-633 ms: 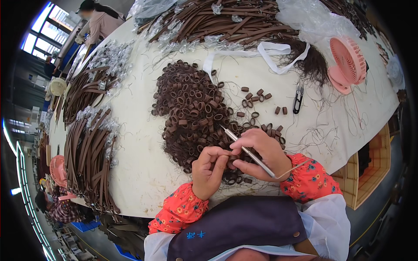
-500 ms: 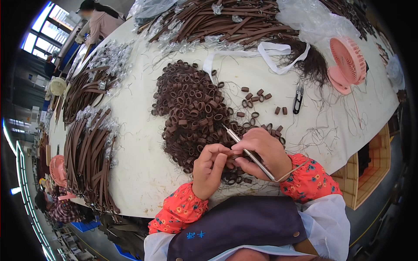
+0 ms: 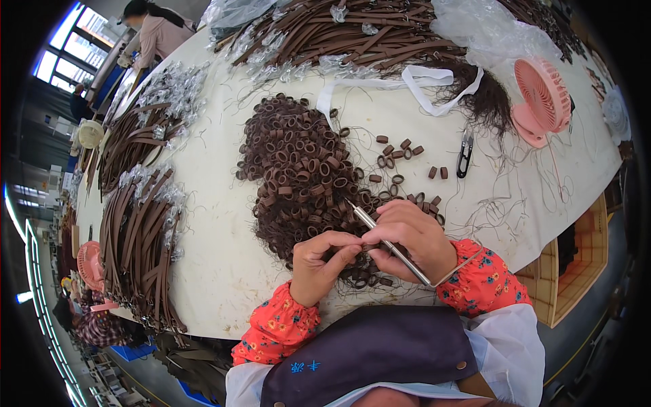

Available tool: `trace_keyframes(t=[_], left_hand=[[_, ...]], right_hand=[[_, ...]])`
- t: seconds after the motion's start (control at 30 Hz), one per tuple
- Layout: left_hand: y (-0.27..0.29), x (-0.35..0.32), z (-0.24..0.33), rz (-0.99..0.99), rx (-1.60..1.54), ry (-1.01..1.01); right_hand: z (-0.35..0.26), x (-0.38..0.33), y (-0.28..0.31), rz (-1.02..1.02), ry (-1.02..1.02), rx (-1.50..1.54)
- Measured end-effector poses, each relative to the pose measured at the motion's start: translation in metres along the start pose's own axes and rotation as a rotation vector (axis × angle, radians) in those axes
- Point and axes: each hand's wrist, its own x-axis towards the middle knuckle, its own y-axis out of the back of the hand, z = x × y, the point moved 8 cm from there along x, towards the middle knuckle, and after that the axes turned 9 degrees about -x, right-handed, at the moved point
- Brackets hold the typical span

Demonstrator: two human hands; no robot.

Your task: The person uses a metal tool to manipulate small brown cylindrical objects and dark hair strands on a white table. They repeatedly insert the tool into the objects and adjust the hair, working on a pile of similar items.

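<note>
My right hand [image 3: 413,241] is closed around a slim silver pen-shaped tool [image 3: 391,243] with a thin tip and a cord at its back end. The tip points up and left, over the pile. My left hand [image 3: 322,263] is in a pinch, its fingertips meeting those of the right. Between the fingertips is something small and dark, mostly hidden; its kind does not show. Beneath and beyond both hands lies a big heap of small brown strap loops [image 3: 298,156] with loose threads. Several single loops [image 3: 400,152] are scattered to its right.
Bundles of brown straps [image 3: 139,251] lie at the left, and more straps [image 3: 352,34] at the back under clear plastic. A pink fan [image 3: 540,95], black thread snips [image 3: 464,154] and a white ribbon [image 3: 424,102] are on the right. A wooden crate [image 3: 576,261] stands beside the table.
My left hand has shifted slightly left and its fingers have straightened into a pinch against the right fingertips. The pen-shaped tool has moved slightly down and right.
</note>
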Motion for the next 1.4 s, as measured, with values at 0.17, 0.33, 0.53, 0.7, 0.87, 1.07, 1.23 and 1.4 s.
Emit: trace_keyframes(t=[0.17, 0.33, 0.53, 0.7, 0.87, 1.07, 1.23, 1.4], left_hand=[[-0.011, -0.003, -0.003, -0.043, -0.237, 0.089], [-0.01, -0.002, -0.002, 0.022, -0.24, 0.023], [-0.007, -0.002, 0.0, 0.06, -0.164, 0.009], [-0.007, -0.003, 0.001, 0.09, -0.144, 0.009], [-0.007, -0.003, 0.001, 0.083, -0.132, 0.007], [-0.008, -0.003, 0.001, 0.077, -0.132, -0.01], [-0.008, -0.003, 0.001, 0.084, -0.152, -0.015], [-0.008, -0.004, -0.002, 0.069, -0.191, 0.022]], right_hand=[[-0.002, -0.001, -0.002, -0.005, 0.033, -0.048], [0.007, 0.0, -0.004, -0.028, -0.124, 0.113], [0.027, -0.012, -0.002, -0.064, -0.413, 0.575], [0.026, -0.013, -0.005, -0.106, -0.41, 0.61], [0.025, -0.012, -0.005, -0.106, -0.399, 0.596], [0.026, -0.012, -0.006, -0.118, -0.387, 0.563], [0.022, -0.007, 0.002, -0.05, -0.286, 0.36], [0.006, -0.005, -0.011, -0.066, -0.109, -0.017]])
